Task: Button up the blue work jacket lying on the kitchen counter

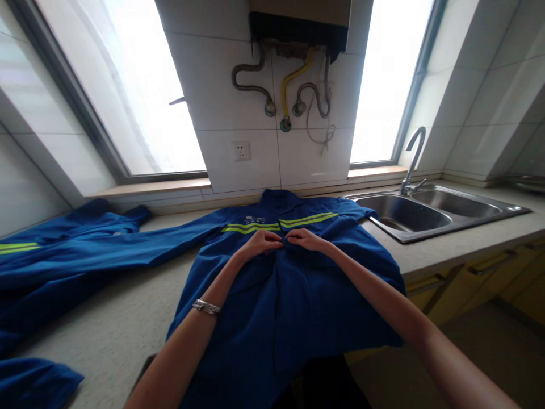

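Observation:
A blue work jacket [238,284] with yellow-green reflective stripes lies front up on the counter, collar toward the wall, its lower part hanging over the front edge. My left hand [261,243] pinches one side of its front opening, just below the chest stripe. Close beside it, my right hand [305,240] pinches the other edge of the placket. The fingertips of both hands nearly meet at the middle of the jacket. Whatever small part lies between the fingers is hidden. A metal watch or bracelet [206,307] is on my left wrist.
More blue clothing [76,250] with a reflective stripe is spread on the counter [131,318] at the left. A double steel sink [464,227] with a faucet [415,159] sits at the right. Pipes hang below a water heater [298,25] on the tiled wall, above a socket [242,150].

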The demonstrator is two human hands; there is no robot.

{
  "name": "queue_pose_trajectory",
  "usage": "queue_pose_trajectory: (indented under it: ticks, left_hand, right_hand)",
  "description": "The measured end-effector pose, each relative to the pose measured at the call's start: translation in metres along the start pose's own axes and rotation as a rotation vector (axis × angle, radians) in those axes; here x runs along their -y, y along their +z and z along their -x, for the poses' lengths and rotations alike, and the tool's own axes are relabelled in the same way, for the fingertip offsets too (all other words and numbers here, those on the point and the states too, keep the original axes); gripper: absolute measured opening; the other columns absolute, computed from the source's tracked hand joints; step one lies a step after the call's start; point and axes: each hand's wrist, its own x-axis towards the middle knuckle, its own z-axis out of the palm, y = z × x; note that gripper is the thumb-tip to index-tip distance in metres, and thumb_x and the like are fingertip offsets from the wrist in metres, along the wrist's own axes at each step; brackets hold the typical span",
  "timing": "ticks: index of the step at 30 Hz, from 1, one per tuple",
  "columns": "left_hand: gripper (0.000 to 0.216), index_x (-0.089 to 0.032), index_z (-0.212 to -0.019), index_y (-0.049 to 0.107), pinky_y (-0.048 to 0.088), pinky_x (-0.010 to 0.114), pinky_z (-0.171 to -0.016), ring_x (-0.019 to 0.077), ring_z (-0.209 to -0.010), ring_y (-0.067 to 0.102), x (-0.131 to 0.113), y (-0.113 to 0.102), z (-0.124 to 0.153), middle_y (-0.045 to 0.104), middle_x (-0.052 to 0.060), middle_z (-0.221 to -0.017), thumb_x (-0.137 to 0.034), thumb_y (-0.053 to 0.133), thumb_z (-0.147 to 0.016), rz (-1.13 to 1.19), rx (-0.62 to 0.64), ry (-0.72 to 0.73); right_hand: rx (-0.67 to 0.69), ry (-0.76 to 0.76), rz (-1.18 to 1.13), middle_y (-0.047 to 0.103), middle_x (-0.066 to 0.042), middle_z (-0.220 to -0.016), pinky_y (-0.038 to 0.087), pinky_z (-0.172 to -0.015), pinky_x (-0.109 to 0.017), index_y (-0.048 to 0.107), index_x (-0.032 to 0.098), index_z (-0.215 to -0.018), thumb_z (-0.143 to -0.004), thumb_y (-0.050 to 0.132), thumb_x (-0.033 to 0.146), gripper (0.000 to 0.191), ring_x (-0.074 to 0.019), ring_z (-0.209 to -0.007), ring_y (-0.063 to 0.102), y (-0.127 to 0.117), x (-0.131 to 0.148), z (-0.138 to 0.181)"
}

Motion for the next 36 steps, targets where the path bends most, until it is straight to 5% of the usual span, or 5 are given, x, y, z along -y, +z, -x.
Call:
queue_pose_trajectory:
  ticks: [21,36]
  left_hand:
    - [0.023,-0.009,-0.080,0.070,0.035,0.020,-0.044,0.0093,-0.049,0.048,0.010,0.008,-0.003,0.058,0.001,-0.057,-0.027,0.070,-0.065,0.111,-0.065,0.026]
    - [0.021,-0.011,-0.071,0.067,0.032,0.019,-0.044,0.0071,-0.049,0.046,0.004,0.012,0.001,0.055,-0.001,-0.060,-0.029,0.076,-0.062,0.320,0.033,0.016]
  right_hand:
    - [0.015,-0.060,0.023,0.064,-0.004,-0.089,0.043,-0.076,-0.026,0.066,0.013,-0.097,-0.087,0.053,0.038,0.030,-0.0158,-0.082,0.056,-0.002,0.001,0.001]
    - [0.005,-0.109,0.014,0.065,-0.005,-0.090,0.044,-0.078,-0.027,0.067,0.013,-0.098,-0.086,0.055,0.040,0.032,-0.0166,-0.083,0.058,-0.002,0.000,0.001]
